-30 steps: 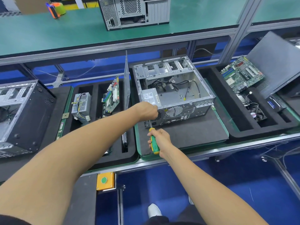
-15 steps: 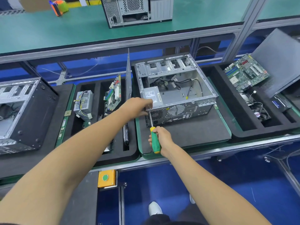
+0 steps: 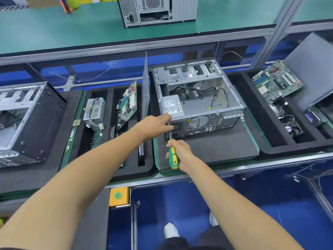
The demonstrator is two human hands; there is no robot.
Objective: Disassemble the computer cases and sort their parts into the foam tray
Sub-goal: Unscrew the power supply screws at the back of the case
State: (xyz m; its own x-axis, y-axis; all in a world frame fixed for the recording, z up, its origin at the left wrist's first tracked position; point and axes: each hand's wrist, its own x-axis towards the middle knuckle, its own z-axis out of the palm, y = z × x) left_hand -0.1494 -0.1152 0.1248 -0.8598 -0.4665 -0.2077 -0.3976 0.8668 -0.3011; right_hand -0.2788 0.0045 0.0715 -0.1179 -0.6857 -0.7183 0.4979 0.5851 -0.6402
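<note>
An open silver computer case (image 3: 200, 101) lies on a black foam pad (image 3: 216, 148), rear panel facing me, with a grey power supply (image 3: 172, 106) still inside at its near left corner. My right hand (image 3: 181, 152) grips a green-and-yellow screwdriver (image 3: 173, 156), whose shaft points up at the case's rear left corner. My left hand (image 3: 155, 126) is at that same corner, fingers at the screwdriver tip. To the left, the black foam tray (image 3: 110, 134) holds a removed power supply (image 3: 94, 112), a motherboard (image 3: 127, 104) on edge and a side panel (image 3: 145, 87).
A black case (image 3: 27, 121) lies open at far left. At right, another foam tray (image 3: 266, 134) holds a motherboard (image 3: 277, 83), a fan (image 3: 292, 127) and a grey panel (image 3: 311, 69). A third case (image 3: 156, 10) stands on the green upper shelf. An orange button box (image 3: 119, 195) sits at the rail.
The view has shifted slightly. My left hand slid from the top of the case corner down to the rear panel beside the screwdriver tip. My right hand keeps the screwdriver in place.
</note>
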